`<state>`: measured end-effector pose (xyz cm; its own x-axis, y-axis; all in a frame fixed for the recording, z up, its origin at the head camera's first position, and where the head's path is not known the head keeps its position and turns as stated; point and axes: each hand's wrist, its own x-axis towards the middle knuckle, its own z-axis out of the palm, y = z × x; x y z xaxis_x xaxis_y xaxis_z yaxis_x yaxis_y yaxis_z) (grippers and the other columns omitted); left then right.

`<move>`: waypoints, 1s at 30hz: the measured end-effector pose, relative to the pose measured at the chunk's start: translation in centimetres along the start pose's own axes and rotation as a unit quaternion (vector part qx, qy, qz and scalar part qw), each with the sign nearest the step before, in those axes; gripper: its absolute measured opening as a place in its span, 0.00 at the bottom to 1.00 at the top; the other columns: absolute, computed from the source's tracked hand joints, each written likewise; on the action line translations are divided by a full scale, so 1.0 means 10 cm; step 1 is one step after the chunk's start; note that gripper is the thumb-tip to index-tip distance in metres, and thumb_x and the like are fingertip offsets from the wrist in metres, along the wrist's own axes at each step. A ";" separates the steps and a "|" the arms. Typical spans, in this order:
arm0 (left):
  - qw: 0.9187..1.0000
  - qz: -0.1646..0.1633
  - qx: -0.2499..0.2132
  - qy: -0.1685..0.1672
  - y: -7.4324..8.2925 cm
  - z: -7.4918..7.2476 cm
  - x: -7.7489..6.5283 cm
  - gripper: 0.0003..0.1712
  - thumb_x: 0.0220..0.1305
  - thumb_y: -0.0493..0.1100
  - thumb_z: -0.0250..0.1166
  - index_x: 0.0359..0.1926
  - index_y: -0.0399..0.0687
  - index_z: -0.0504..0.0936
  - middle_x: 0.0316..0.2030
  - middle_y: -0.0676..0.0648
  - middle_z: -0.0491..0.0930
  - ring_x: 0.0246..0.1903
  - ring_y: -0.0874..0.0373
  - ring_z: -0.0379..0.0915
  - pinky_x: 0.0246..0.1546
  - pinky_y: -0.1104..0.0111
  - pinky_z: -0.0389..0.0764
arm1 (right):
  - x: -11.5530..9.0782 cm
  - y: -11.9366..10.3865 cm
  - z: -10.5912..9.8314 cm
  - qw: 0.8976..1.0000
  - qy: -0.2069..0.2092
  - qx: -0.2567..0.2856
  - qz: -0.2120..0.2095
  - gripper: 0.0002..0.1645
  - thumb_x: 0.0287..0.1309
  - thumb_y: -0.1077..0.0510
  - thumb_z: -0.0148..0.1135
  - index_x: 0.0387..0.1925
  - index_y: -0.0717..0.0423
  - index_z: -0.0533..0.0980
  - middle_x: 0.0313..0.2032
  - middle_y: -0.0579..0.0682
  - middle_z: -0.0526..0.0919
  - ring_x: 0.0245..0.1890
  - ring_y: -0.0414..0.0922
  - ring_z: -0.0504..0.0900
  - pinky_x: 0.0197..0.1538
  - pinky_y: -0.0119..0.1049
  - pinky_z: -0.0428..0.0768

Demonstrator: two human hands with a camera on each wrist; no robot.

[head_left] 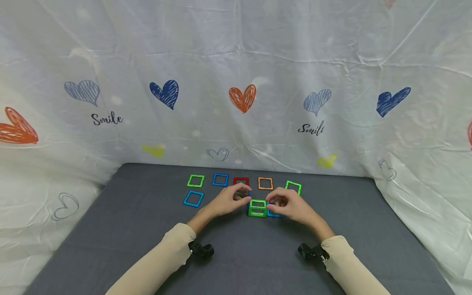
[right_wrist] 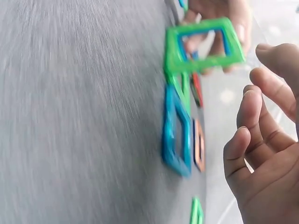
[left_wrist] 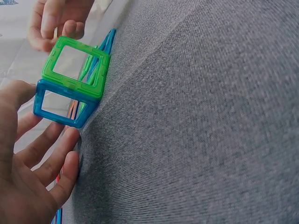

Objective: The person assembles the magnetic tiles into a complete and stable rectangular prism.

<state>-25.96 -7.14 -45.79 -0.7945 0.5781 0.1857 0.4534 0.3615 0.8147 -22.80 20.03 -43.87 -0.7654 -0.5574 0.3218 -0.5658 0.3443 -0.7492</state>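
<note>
A small cube-like build of frame-shaped magnetic tiles stands on the grey table. One green tile (left_wrist: pixel 74 85) and a blue tile (left_wrist: pixel 58 120) form two of its faces. My left hand (head_left: pixel 230 200) is at the build's left side, thumb and fingertips at opposite edges of that blue tile, pinching it. To the right, my right hand (head_left: pixel 295 205) has loosely bent fingers, with a gap to the green face (right_wrist: pixel 205 62) in the right wrist view. Another blue tile (right_wrist: pixel 169 130) lies beside the build, partly hidden by the right hand in the head view.
Loose tiles lie behind the build: green (head_left: pixel 194 187), blue (head_left: pixel 219 185), red (head_left: pixel 241 178), orange (head_left: pixel 266 189) and another green (head_left: pixel 294 183). A further blue tile (head_left: pixel 190 205) lies at the left. A white curtain (head_left: pixel 199 135) with printed hearts hangs behind the table.
</note>
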 end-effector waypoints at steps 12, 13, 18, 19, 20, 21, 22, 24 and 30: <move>1.000 0.008 0.007 -0.005 -0.02 0.00 0.01 0.23 0.74 0.46 0.64 0.63 0.38 0.76 0.56 0.39 0.79 0.47 0.50 0.83 0.48 0.60 0.81 | -0.35 0.27 -0.42 0.999 0.036 -0.004 0.026 0.10 0.63 0.66 0.70 0.46 0.64 0.82 0.37 0.48 0.83 0.30 0.45 0.80 0.30 0.35 0.78; 1.000 0.009 0.007 -0.006 -0.02 0.00 0.01 0.23 0.74 0.46 0.64 0.63 0.37 0.76 0.55 0.39 0.79 0.47 0.51 0.83 0.48 0.60 0.81 | -0.37 0.28 -0.44 0.999 0.038 -0.001 0.025 0.10 0.63 0.66 0.70 0.46 0.65 0.82 0.36 0.49 0.83 0.29 0.45 0.80 0.29 0.35 0.78; 1.000 0.011 0.009 -0.007 -0.02 0.01 0.01 0.23 0.74 0.46 0.64 0.63 0.37 0.76 0.55 0.39 0.79 0.46 0.51 0.83 0.47 0.60 0.81 | -0.48 0.32 -0.47 0.999 0.048 -0.004 0.025 0.09 0.63 0.67 0.70 0.43 0.64 0.81 0.35 0.49 0.82 0.28 0.45 0.80 0.27 0.34 0.77; 1.000 0.008 0.011 -0.007 -0.02 0.01 0.01 0.23 0.74 0.46 0.64 0.63 0.38 0.76 0.55 0.39 0.79 0.46 0.51 0.83 0.47 0.60 0.81 | -0.50 0.33 -0.47 0.999 0.048 -0.003 0.025 0.08 0.63 0.67 0.69 0.43 0.64 0.80 0.34 0.49 0.82 0.27 0.45 0.80 0.26 0.34 0.77; 1.000 0.005 0.012 -0.007 -0.02 0.01 0.01 0.23 0.74 0.46 0.64 0.63 0.38 0.76 0.55 0.40 0.79 0.46 0.52 0.83 0.47 0.60 0.81 | -0.52 0.34 -0.48 0.998 0.049 -0.005 0.024 0.08 0.63 0.67 0.69 0.43 0.64 0.80 0.34 0.49 0.82 0.27 0.45 0.80 0.26 0.34 0.76; 1.000 -0.001 0.013 -0.008 -0.02 0.01 0.01 0.23 0.74 0.47 0.64 0.63 0.38 0.76 0.55 0.41 0.79 0.46 0.52 0.83 0.47 0.61 0.81 | -0.54 0.35 -0.49 0.998 0.050 -0.006 0.025 0.08 0.63 0.67 0.69 0.43 0.64 0.80 0.33 0.49 0.82 0.27 0.45 0.80 0.26 0.33 0.76; 1.000 -0.005 0.015 -0.008 -0.02 0.01 0.01 0.23 0.74 0.47 0.64 0.63 0.39 0.76 0.55 0.42 0.79 0.46 0.52 0.83 0.47 0.61 0.81 | -0.55 0.36 -0.49 0.998 0.052 -0.006 0.024 0.08 0.63 0.67 0.69 0.43 0.64 0.80 0.33 0.49 0.82 0.27 0.45 0.79 0.26 0.33 0.76; 1.000 -0.009 0.018 -0.007 -0.02 0.02 0.01 0.23 0.74 0.47 0.64 0.63 0.39 0.77 0.55 0.42 0.79 0.46 0.53 0.83 0.47 0.61 0.81 | -0.58 0.38 -0.51 0.998 0.055 -0.009 0.024 0.07 0.63 0.68 0.69 0.42 0.64 0.80 0.33 0.49 0.82 0.26 0.44 0.79 0.26 0.33 0.76; 1.000 -0.012 0.018 -0.006 -0.01 0.02 0.02 0.23 0.73 0.47 0.65 0.62 0.40 0.77 0.54 0.42 0.80 0.46 0.54 0.83 0.47 0.61 0.81 | -0.62 0.43 -0.57 0.998 0.060 -0.017 0.023 0.07 0.62 0.69 0.69 0.42 0.66 0.80 0.31 0.49 0.82 0.26 0.43 0.79 0.26 0.33 0.76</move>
<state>-26.08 -6.94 -45.88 -0.8004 0.5781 0.1585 0.4479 0.4010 0.7991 -22.23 29.27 -45.86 -0.8202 -0.4474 0.3566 -0.5386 0.3937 -0.7449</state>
